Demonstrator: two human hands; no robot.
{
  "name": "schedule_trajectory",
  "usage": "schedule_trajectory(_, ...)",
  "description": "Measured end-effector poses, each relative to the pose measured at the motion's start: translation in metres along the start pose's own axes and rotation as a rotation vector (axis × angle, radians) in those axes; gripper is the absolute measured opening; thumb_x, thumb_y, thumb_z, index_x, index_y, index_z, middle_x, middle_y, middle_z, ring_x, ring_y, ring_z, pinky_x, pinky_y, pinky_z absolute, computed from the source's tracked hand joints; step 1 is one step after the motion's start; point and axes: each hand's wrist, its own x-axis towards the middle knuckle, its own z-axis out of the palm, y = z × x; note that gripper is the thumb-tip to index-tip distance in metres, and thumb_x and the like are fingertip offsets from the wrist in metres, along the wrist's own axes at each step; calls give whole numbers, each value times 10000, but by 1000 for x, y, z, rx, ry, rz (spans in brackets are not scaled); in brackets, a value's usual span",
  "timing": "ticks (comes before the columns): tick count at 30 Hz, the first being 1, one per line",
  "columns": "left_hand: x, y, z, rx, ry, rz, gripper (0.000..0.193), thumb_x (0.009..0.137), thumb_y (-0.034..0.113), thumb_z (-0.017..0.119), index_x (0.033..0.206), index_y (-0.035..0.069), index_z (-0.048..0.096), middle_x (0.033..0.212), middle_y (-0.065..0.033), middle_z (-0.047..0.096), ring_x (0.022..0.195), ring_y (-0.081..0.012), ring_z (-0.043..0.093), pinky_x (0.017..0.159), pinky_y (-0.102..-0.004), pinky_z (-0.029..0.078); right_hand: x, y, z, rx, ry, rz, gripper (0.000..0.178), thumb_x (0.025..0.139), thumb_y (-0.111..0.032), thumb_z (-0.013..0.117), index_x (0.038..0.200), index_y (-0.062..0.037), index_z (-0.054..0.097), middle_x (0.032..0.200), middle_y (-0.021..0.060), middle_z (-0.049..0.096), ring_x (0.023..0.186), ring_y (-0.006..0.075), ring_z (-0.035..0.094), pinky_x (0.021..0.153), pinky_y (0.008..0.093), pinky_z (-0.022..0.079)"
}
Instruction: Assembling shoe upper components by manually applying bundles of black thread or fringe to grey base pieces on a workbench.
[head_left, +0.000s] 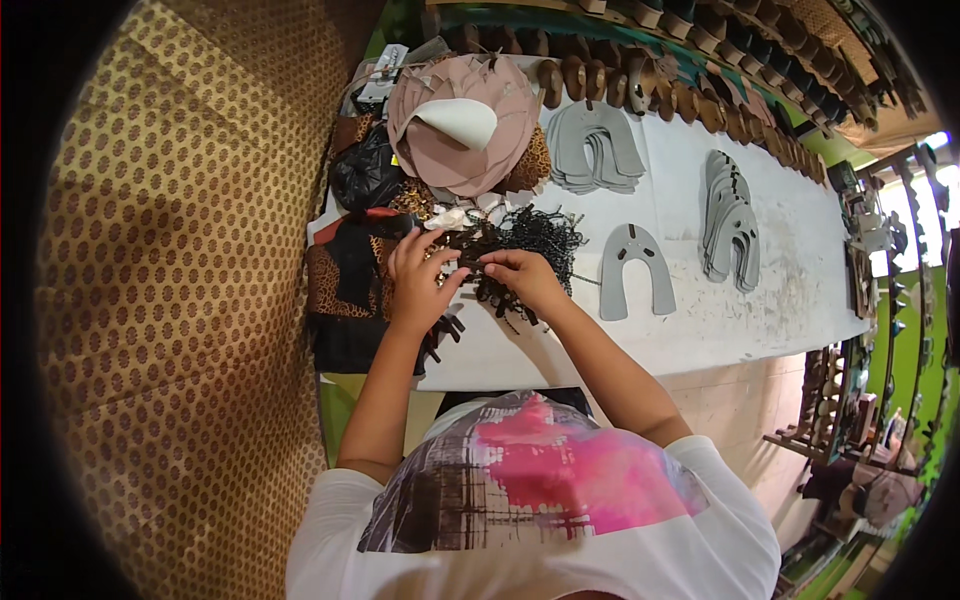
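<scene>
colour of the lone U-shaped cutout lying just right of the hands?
Grey, plain with no pattern. The U-shaped cutout lies flat on the white table; the head view shows it clearly.

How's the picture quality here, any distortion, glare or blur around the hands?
Head view: strong fisheye bending, with the white table's edges curving and black corners; bright overexposed patch at the right rim; left hand and right hand on the black strap pile are evenly lit and fairly sharp.

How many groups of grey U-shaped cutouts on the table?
3: a stack at the table's far middle, a fanned stack to its right, one single piece by the right hand. Stacked pieces uncountable.
</scene>
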Motion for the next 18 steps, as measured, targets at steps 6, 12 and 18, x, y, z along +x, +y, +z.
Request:
schedule_trajectory(6, 6, 17, 30, -279, -87, -30, 162, 695, 177, 713, 829, 88, 692, 1206, -78, 533, 1199, -328, 388, 994, -425, 302, -22, -3, -17, 114, 65, 77, 182, 797, -165, 644, 912, -25, 639, 776, 20, 623, 687, 81, 544, 634, 234, 445)
schedule_trajectory(12, 11, 51, 71, -471, -144, -30, 134, 713, 158, 706, 798, 58, 680, 1167, -87, 559, 1168, -346, 422, 975, -426, 332, -48, 21, -54, 5, 171, 5, 177, 784, -172, 660, 870, -22, 625, 757, 41, 619, 691, 114, 558, 646, 251, 452)
schedule_trajectory(18, 20, 91, 102, -338, -294, -4, 136, 748, 207, 655, 789, 79, 673, 1144, -64, 568, 1183, -349, 391, 964, -478, 299, -87, 57, -122, 34, 327, 87, 211, 751, -191, 676, 885, -32, 642, 807, 95, 628, 705, 184, 595, 659, 309, 472)
